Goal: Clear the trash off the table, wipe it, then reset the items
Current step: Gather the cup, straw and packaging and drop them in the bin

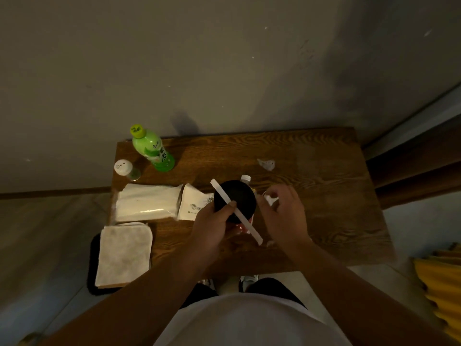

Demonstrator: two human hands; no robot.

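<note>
My left hand (pixel 214 227) grips a cup with a black lid (pixel 238 196) above the wooden table (pixel 324 208), and its thumb pins a long white wrapped straw (pixel 245 224) across the lid. My right hand (pixel 284 213) curls its fingers around a small white crumpled scrap (pixel 270 199) just right of the cup. Another crumpled scrap (pixel 267 164) lies further back on the table. A small white-capped bottle (pixel 245 178) stands partly hidden behind the cup. A folded white cloth (pixel 123 254) rests on a black tray at the table's front left.
A green bottle (pixel 153 149) and a white-capped shaker (pixel 126 169) stand at the back left corner. A tissue pack (pixel 147 202) and a white printed packet (pixel 193 204) lie left of the cup. A wall runs behind the table; something yellow (pixel 444 283) sits at the right.
</note>
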